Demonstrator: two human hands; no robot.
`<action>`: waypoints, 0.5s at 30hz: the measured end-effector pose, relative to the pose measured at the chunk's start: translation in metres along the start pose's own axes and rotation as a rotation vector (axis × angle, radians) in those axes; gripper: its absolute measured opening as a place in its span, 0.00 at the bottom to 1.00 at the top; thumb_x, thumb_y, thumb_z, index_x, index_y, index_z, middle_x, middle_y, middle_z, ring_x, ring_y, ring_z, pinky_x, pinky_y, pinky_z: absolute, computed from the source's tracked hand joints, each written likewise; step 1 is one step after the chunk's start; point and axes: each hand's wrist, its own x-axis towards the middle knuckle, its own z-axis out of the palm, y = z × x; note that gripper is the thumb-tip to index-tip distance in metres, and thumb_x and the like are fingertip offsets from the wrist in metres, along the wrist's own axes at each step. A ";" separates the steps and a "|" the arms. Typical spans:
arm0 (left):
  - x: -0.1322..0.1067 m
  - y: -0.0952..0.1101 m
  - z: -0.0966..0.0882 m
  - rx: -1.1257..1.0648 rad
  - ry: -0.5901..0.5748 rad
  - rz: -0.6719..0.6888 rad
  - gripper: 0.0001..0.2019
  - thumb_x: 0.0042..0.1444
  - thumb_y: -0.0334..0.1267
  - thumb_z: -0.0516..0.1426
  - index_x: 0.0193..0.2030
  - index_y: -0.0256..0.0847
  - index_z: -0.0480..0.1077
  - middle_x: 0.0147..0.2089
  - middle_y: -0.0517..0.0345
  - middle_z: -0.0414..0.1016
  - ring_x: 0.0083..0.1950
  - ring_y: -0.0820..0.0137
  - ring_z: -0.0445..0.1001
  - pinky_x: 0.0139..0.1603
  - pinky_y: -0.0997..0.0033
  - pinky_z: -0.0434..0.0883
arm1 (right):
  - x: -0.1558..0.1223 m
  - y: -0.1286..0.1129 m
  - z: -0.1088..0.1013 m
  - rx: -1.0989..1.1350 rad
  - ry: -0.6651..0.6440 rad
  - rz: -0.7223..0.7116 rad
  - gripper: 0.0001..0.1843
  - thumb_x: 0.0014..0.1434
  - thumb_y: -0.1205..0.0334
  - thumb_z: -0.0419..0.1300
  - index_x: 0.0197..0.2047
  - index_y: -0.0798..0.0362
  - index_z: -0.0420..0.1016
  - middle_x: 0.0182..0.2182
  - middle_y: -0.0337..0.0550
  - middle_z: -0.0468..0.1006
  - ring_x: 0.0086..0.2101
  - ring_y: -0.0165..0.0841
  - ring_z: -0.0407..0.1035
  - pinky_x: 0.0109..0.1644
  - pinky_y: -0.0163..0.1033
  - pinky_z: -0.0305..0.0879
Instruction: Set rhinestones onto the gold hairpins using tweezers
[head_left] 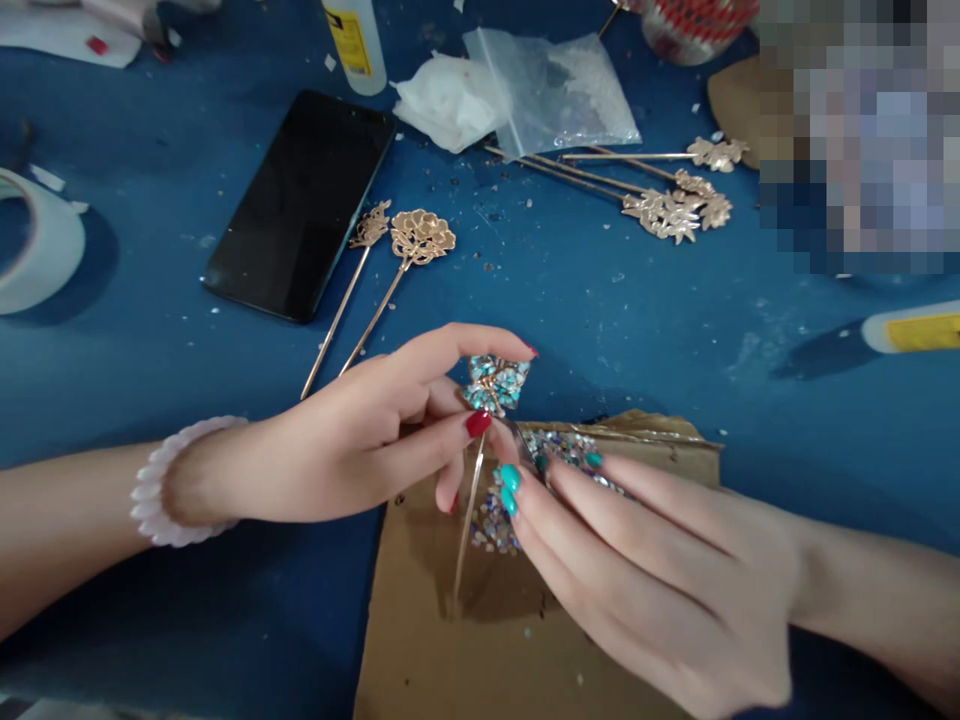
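Observation:
My left hand (360,440), wearing a pale beaded bracelet (176,485), pinches a metal hairpin just below its head. The hairpin head (496,382) is covered with turquoise chips between gold lines, and its thin stem (468,530) slants down over the cardboard. Close beside it, my right hand (645,560) is closed around slim grey metal tweezers (519,438), partly hidden by the fingers. The tweezers' tips are near the base of the hairpin head; I cannot tell whether they touch it. Small multicoloured stone chips (495,522) lie on the cardboard (420,640) beneath both hands.
Two gold hairpins (422,238) lie beside a black phone (300,205). More hairpins (664,212) lie behind, near a clear plastic bag (559,95) and white tissue (450,100). A glue bottle (356,45), a tape roll (64,250) and a yellow-labelled tube (919,328) surround the workspace.

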 end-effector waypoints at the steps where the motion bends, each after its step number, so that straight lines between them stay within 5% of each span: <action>1: 0.000 0.000 0.000 0.005 0.001 -0.001 0.21 0.66 0.26 0.46 0.64 0.46 0.52 0.34 0.63 0.76 0.27 0.79 0.76 0.33 0.81 0.76 | -0.001 0.001 0.000 0.006 0.008 -0.014 0.17 0.63 0.60 0.51 0.44 0.60 0.77 0.46 0.51 0.78 0.40 0.35 0.75 0.39 0.40 0.73; 4: 0.000 0.000 0.000 0.038 0.004 -0.001 0.21 0.66 0.27 0.46 0.64 0.47 0.52 0.31 0.63 0.76 0.27 0.77 0.76 0.32 0.80 0.76 | -0.003 -0.001 0.001 0.029 0.028 -0.070 0.18 0.64 0.59 0.51 0.46 0.60 0.76 0.47 0.52 0.77 0.41 0.36 0.76 0.40 0.39 0.75; 9: -0.001 0.000 0.000 0.068 0.023 -0.014 0.22 0.66 0.28 0.47 0.64 0.47 0.52 0.35 0.59 0.78 0.26 0.78 0.76 0.30 0.80 0.75 | 0.000 -0.018 -0.008 0.127 -0.028 0.239 0.13 0.62 0.66 0.51 0.43 0.59 0.76 0.48 0.48 0.76 0.46 0.38 0.73 0.46 0.43 0.75; 15: 0.000 0.000 0.002 -0.006 0.013 -0.003 0.21 0.67 0.28 0.46 0.64 0.43 0.52 0.41 0.54 0.78 0.27 0.79 0.76 0.33 0.79 0.77 | 0.004 -0.026 -0.025 0.245 -0.192 0.358 0.08 0.60 0.70 0.57 0.41 0.52 0.75 0.49 0.41 0.74 0.52 0.36 0.67 0.58 0.43 0.69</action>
